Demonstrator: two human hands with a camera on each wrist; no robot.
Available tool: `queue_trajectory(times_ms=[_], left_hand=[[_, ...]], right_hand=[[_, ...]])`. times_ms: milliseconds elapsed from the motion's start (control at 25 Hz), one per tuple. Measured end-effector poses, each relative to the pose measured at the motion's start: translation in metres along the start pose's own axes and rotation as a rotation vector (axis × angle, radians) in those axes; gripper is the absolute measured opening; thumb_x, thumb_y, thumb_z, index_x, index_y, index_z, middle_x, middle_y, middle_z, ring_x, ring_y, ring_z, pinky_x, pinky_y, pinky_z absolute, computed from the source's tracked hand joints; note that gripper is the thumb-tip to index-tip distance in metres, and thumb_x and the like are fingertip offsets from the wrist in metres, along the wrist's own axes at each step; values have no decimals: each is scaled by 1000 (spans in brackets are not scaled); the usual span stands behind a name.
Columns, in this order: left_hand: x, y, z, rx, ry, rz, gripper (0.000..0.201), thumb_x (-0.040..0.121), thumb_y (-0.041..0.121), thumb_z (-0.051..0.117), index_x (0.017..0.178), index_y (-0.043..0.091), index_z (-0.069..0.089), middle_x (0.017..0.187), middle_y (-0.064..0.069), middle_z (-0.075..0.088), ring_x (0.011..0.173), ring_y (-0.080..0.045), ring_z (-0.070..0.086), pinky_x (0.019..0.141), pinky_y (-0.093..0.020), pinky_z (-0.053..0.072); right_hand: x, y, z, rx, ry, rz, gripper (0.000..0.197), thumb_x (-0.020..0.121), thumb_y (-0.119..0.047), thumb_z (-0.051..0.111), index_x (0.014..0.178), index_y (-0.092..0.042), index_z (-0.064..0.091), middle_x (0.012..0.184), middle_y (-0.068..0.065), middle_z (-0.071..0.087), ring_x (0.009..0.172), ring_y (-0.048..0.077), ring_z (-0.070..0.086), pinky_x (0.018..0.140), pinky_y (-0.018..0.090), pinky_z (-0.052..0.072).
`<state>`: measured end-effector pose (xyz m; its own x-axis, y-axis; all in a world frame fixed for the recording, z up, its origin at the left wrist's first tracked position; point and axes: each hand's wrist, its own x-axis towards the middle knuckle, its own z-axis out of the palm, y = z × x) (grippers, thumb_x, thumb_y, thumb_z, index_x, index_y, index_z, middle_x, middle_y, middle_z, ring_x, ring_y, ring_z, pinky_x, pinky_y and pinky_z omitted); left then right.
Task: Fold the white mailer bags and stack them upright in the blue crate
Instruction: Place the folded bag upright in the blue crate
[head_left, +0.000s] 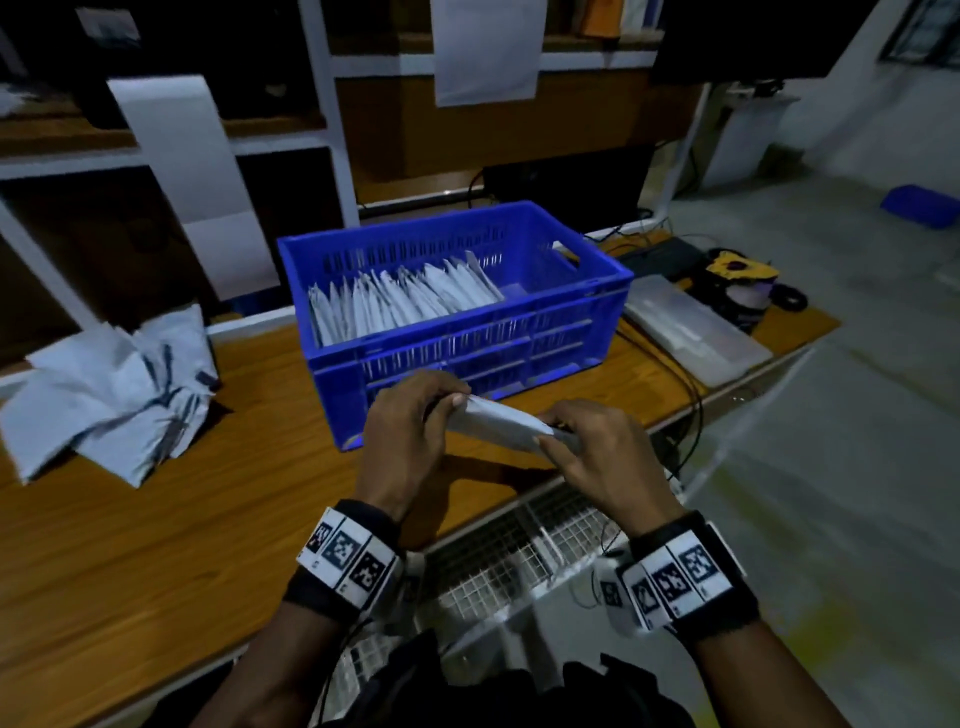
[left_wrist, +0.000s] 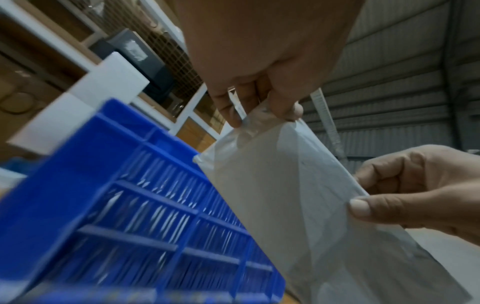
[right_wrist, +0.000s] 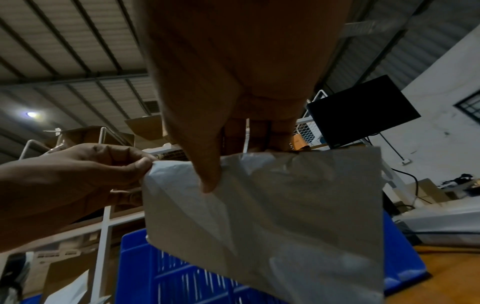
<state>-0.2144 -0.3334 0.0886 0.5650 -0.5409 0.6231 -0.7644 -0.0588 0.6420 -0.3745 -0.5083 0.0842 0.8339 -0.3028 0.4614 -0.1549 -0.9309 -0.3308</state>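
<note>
A folded white mailer bag (head_left: 498, 423) hangs in the air just in front of the blue crate (head_left: 571, 312), held by both hands. My left hand (head_left: 410, 431) pinches its left top corner between thumb and fingers, and my right hand (head_left: 587, 452) pinches the right end. In the left wrist view the bag (left_wrist: 285, 195) hangs from my left hand (left_wrist: 259, 102) beside the crate wall (left_wrist: 142, 205). In the right wrist view my right hand (right_wrist: 233, 133) grips the bag's (right_wrist: 285, 216) top edge. Several folded bags (head_left: 395, 301) stand upright in the crate's left part.
A loose pile of unfolded white mailers (head_left: 114, 395) lies on the wooden table (head_left: 182, 545) at the left. A pale flat case (head_left: 691, 327), cables and a yellow item (head_left: 743, 267) sit right of the crate. A wire basket (head_left: 519, 551) is below the table edge.
</note>
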Motion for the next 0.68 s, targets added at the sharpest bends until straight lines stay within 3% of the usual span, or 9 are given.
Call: queue_trajectory(times_ms=[120, 240, 320, 400, 480, 600, 680], left_hand=[[39, 1, 13, -22, 48, 25, 12, 97, 13, 56, 99, 11, 68, 99, -4, 69, 92, -16, 61, 77, -39, 52], [86, -5, 27, -3, 127, 59, 12, 95, 5, 55, 95, 7, 67, 96, -7, 67, 90, -16, 58, 78, -30, 48], [117, -9, 36, 7, 175, 48, 11, 95, 1, 58, 96, 6, 68, 96, -8, 69, 91, -16, 59, 78, -24, 46], [145, -12, 44, -18, 208, 10, 11, 97, 3, 59, 100, 8, 68, 100, -6, 69, 93, -12, 58, 79, -26, 48], [171, -18, 52, -40, 227, -4, 15, 100, 8, 58, 114, 9, 65, 113, -4, 66, 103, -10, 57, 87, -29, 49], [187, -41, 64, -20, 186, -24, 42, 103, 21, 56, 143, 12, 45, 144, -7, 51, 132, -21, 48, 108, -36, 40], [181, -59, 75, -11, 159, -115, 53, 103, 25, 57, 151, 16, 36, 149, -6, 45, 136, -22, 44, 111, -41, 39]], right_hand=[[33, 16, -7, 44, 93, 0, 16, 87, -28, 72, 99, -16, 72, 93, 3, 73, 83, 24, 68, 63, 39, 53], [74, 33, -16, 93, 202, -22, 17, 86, -29, 72, 91, -13, 74, 86, 4, 74, 79, 22, 70, 63, 40, 56], [102, 44, -23, 86, 247, -43, 20, 85, -29, 73, 94, -11, 78, 88, 5, 77, 80, 21, 72, 65, 40, 59], [135, 56, -31, 93, 282, -49, 21, 84, -26, 75, 94, -8, 79, 86, 7, 77, 79, 22, 73, 66, 42, 60], [167, 71, -36, 79, 307, -41, 22, 83, -28, 74, 92, -8, 80, 84, 8, 77, 77, 24, 73, 67, 43, 60], [201, 93, -36, 67, 383, 18, 25, 86, -34, 71, 89, -11, 81, 80, 7, 77, 71, 23, 71, 63, 40, 58], [218, 108, -36, 98, 407, 67, 24, 87, -34, 72, 89, -11, 81, 82, 5, 77, 72, 19, 71, 65, 36, 58]])
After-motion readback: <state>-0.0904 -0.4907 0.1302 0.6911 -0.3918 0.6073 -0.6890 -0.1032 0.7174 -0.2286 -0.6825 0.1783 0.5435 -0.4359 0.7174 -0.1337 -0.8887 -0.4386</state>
